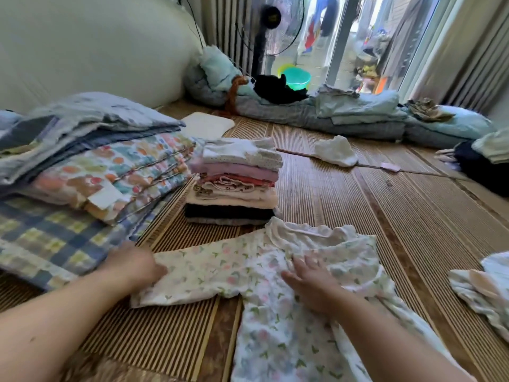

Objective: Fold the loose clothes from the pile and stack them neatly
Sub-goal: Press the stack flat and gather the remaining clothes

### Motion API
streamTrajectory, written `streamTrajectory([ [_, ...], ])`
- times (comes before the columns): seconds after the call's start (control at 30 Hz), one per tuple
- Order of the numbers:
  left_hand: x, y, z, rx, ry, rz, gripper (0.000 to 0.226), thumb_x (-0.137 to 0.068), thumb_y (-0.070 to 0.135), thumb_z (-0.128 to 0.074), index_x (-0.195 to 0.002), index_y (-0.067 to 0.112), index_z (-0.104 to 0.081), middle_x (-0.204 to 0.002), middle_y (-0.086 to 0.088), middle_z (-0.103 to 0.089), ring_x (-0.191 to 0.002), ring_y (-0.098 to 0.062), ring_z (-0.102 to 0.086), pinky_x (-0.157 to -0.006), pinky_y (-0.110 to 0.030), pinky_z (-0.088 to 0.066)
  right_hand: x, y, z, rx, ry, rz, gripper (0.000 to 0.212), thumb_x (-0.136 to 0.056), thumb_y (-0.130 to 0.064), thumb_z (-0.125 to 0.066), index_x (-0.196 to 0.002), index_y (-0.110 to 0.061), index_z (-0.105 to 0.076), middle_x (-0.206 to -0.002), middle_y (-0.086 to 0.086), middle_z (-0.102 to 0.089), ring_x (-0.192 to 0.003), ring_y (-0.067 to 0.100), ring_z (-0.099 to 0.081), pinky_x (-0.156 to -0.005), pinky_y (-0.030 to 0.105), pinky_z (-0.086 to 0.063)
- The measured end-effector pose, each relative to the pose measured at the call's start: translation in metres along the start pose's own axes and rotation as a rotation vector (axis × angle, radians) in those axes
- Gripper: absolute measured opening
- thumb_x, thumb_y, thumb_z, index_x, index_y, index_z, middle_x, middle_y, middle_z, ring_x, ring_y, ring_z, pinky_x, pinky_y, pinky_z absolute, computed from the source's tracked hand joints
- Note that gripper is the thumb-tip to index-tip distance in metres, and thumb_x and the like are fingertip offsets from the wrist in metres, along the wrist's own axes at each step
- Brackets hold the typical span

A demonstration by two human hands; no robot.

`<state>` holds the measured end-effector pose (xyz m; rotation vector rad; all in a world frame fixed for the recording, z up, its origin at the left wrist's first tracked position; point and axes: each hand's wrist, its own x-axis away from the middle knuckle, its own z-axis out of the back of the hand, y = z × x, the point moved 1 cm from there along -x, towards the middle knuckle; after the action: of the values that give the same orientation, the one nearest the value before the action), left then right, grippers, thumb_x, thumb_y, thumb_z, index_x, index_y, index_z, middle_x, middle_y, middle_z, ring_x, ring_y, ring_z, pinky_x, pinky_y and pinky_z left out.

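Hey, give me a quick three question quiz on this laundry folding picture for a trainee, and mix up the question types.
1. True or false: the right hand lies flat, fingers straight, on the floral garment.
2. Where does the stack of folded clothes stand? A) on the plaid bedding. B) on the bamboo mat, beyond the garment. C) in the green tub.
3. Fill the gap: the left hand is at the end of the garment's outstretched ____.

Key: 1 true; 2 B; 3 sleeve.
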<state>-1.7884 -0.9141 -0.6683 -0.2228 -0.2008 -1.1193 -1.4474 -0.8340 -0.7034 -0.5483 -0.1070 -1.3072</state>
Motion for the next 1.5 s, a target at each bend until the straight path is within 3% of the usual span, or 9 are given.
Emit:
streamTrajectory([
  [0.17,0.008,0.009,0.026,0.087,-0.116,-0.039,0.028,-0.080,0.048,-0.061,-0.088,0.021,-0.062,-0.088,0.004,-0.063,-0.083,-0.013,-0.061,-0.067,-0.026,-0.049,0.004,0.002,0.008,-0.220,0.042,0.037,0.071,-0.096,-0.054,-0.042,-0.153,-0.020,-0.018,-0.162,0.006,-0.010,-0.149,0.023,-0.005,-0.119,0.038,-0.009],
  [0.37,0.029,0.094,0.074,1.021,-0.327,-0.222,0.019,-0.088,0.029,-0.064,-0.093,0.011,-0.064,-0.087,-0.009,-0.071,-0.076,-0.025,-0.071,-0.061,-0.034,-0.058,0.019,0.019,0.042,-0.694,0.312,0.069,0.049,-0.098,-0.037,-0.049,-0.142,-0.017,-0.043,-0.142,0.011,-0.050,-0.128,0.026,-0.048,-0.109,0.046,-0.038],
  [0.57,0.042,0.242,0.083,1.058,-0.596,-0.343,0.026,-0.099,0.034,-0.046,-0.092,0.012,-0.056,-0.064,-0.004,-0.069,-0.058,-0.016,-0.069,-0.047,-0.019,-0.047,0.036,0.059,0.071,-0.769,0.595,0.048,0.027,-0.096,-0.035,-0.053,-0.118,-0.023,-0.063,-0.114,-0.002,-0.067,-0.107,0.018,-0.062,-0.089,0.037,-0.049],
  [0.73,0.035,0.295,0.070,1.045,-0.836,-0.413,0.046,-0.095,0.055,-0.043,-0.116,0.015,-0.048,-0.106,-0.009,-0.066,-0.071,-0.020,-0.073,-0.056,-0.024,-0.052,0.032,0.104,0.083,-0.605,0.646,-0.100,0.031,-0.095,-0.033,-0.053,-0.122,-0.020,-0.062,-0.119,0.000,-0.065,-0.108,0.020,-0.059,-0.092,0.040,-0.048],
  [0.83,0.010,0.281,0.056,0.995,-0.486,-0.404,0.045,-0.093,0.055,-0.049,-0.117,0.016,-0.054,-0.107,-0.007,-0.065,-0.069,-0.017,-0.068,-0.056,-0.023,-0.049,0.018,0.121,0.081,-0.662,0.571,-0.150,0.037,-0.094,-0.032,-0.056,-0.129,-0.018,-0.057,-0.124,0.003,-0.062,-0.107,0.021,-0.059,-0.093,0.046,-0.050],
  [0.93,-0.021,0.243,0.041,0.500,-0.004,-0.349,0.032,-0.086,0.048,-0.057,-0.091,0.016,-0.058,-0.098,-0.011,-0.063,-0.082,-0.023,-0.061,-0.063,-0.029,-0.043,-0.003,0.125,0.080,-0.643,0.453,-0.182,0.059,-0.089,-0.039,-0.063,-0.141,-0.020,-0.042,-0.136,0.008,-0.053,-0.111,0.024,-0.056,-0.094,0.043,-0.049],
  [1.07,-0.034,0.210,0.026,0.485,-0.108,-0.037,0.048,-0.071,0.050,-0.073,-0.083,0.011,-0.047,-0.090,-0.005,-0.056,-0.080,-0.021,-0.057,-0.061,-0.028,-0.044,-0.032,0.114,0.096,-0.658,0.369,-0.287,0.094,-0.075,-0.037,-0.080,-0.149,-0.014,-0.025,-0.139,0.015,-0.048,-0.109,0.029,-0.058,-0.080,0.034,-0.050],
  [1.23,-0.043,0.214,0.025,0.973,-0.192,-0.022,0.019,-0.077,0.015,-0.075,-0.085,-0.001,-0.070,-0.088,-0.013,-0.069,-0.074,-0.025,-0.064,-0.064,-0.028,-0.049,-0.045,0.107,0.126,-0.430,0.124,-0.403,0.025,-0.074,-0.013,-0.079,-0.089,0.000,-0.065,-0.075,0.012,-0.062,-0.061,0.024,-0.061,-0.057,0.031,-0.055],
  [1.5,-0.025,0.214,0.070,1.144,0.040,-0.356,0.004,-0.083,0.009,-0.067,-0.083,0.014,-0.067,-0.082,-0.004,-0.067,-0.072,-0.017,-0.062,-0.055,-0.016,-0.048,-0.008,0.123,0.160,-0.549,0.434,-0.186,0.010,-0.079,-0.004,-0.065,-0.084,-0.009,-0.072,-0.080,0.006,-0.069,-0.075,0.018,-0.065,-0.068,0.031,-0.054],
])
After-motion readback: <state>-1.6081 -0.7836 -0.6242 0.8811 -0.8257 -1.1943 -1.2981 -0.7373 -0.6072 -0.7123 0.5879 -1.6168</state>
